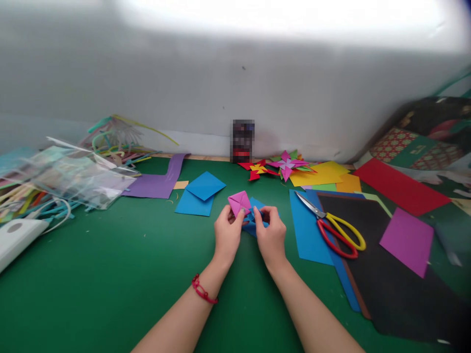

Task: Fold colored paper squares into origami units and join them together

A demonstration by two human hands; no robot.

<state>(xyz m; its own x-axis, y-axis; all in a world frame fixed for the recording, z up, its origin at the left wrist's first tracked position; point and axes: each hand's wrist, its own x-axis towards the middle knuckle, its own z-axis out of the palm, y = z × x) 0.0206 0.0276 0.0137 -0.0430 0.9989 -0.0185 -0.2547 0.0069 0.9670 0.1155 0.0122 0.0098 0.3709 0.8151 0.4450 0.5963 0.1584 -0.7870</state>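
Note:
My left hand (228, 235) pinches a folded pink paper square (239, 201) with creases meeting at its middle. Against its right side is a piece of folded blue paper (251, 226), gripped between the thumb and fingers of my right hand (271, 232). Both hands are close together above the green table, and the spot where pink and blue meet is partly hidden by my thumbs. Two blue paper squares (206, 186) lie overlapping just beyond my left hand. Right of my right hand, scissors (326, 215) with one red and one yellow handle rest on paper sheets.
Folded paper stars (287, 165) sit at the back beside yellow paper (320, 174). Black sheets (390, 255), a purple square (408, 241) and a red sheet (401, 185) are on the right. Purple paper (154, 185), plastic bags (99, 181) and a white device (20, 238) lie left.

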